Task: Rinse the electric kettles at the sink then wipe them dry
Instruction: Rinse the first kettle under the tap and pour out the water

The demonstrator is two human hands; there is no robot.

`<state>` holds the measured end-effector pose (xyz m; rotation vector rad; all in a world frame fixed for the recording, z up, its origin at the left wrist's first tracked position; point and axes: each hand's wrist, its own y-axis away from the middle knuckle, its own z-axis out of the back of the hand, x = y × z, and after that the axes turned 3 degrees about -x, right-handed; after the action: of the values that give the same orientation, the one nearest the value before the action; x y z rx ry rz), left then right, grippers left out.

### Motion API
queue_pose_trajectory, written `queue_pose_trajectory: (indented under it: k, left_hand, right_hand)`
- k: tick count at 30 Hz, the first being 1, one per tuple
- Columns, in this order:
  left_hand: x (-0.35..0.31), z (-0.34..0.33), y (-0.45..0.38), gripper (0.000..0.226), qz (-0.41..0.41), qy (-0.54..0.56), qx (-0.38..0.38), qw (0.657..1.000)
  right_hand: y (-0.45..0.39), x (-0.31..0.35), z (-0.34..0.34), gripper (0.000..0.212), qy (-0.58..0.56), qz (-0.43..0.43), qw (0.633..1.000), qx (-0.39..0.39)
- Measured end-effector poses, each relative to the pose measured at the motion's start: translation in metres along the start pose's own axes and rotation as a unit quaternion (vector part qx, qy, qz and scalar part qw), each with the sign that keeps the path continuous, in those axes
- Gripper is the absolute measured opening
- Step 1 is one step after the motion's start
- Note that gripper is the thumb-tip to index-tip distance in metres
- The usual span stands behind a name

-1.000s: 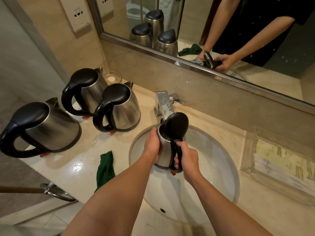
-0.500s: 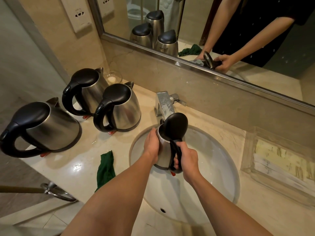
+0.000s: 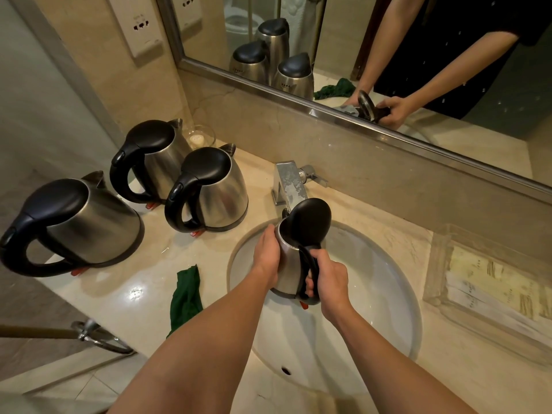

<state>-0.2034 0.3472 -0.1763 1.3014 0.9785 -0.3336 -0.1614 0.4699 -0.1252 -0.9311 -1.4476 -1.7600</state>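
Observation:
I hold a steel electric kettle [image 3: 291,264] with its black lid flipped open over the white sink basin [image 3: 385,294], right under the chrome faucet [image 3: 288,182]. My left hand [image 3: 267,255] wraps the kettle's steel body. My right hand [image 3: 328,282] grips its black handle. Three more steel kettles with black lids shut stand on the counter to the left: a near one [image 3: 89,225], a middle one [image 3: 215,192] and a far one [image 3: 155,159]. A green cloth [image 3: 185,297] lies on the counter just left of the basin.
A clear tray [image 3: 490,291] with packets sits right of the sink. A small glass dish [image 3: 200,137] stands behind the kettles. The mirror [image 3: 388,55] spans the back wall. A wall socket panel [image 3: 140,25] is at upper left. A metal towel ring [image 3: 98,336] hangs below the counter edge.

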Motion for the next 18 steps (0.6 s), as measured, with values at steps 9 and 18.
queue_pose_trajectory:
  k: [9,18]
  left_hand:
    - [-0.0039,-0.001,0.0017,0.044,0.008,0.014,0.008,1.0]
    - [-0.0024,-0.0017,0.0023,0.045,0.009,0.009,0.002,1.0]
  right_hand:
    - [-0.0008,0.0023,0.0001,0.047,-0.01,-0.002,1.0,-0.002]
    - [-0.002,-0.001,0.0,0.049,0.0,0.008,1.0,-0.003]
